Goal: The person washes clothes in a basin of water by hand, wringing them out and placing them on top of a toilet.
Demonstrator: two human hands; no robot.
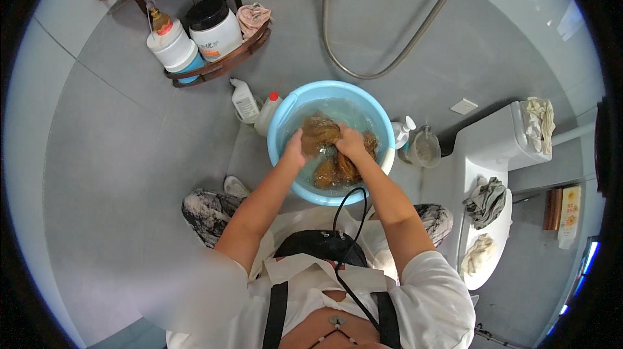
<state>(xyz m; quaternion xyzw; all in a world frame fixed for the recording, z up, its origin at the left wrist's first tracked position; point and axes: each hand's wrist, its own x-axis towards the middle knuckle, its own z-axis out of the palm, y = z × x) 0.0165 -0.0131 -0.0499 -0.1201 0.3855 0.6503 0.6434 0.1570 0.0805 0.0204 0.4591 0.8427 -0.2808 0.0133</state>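
A round light blue basin [378, 106] of water stands on the floor in front of me. In it lies a soaked brown cloth [320, 133], part of it bunched up at the surface and the rest in folds lower in the water. My left hand [295, 148] is closed on the left edge of the raised part. Gripping the same bunch from the right is my right hand [350, 140], its fingers partly hidden by the cloth. Both forearms reach over the basin's near rim.
Left of the basin stand a white bottle [244, 101] and a red-capped jug [267, 114]. On its right are a pump bottle [403, 131], a clear container [426, 148] and a toilet [483, 154] with cloths on it. A corner shelf [224, 68] holds tubs. A shower hose [370, 76] hangs beyond.
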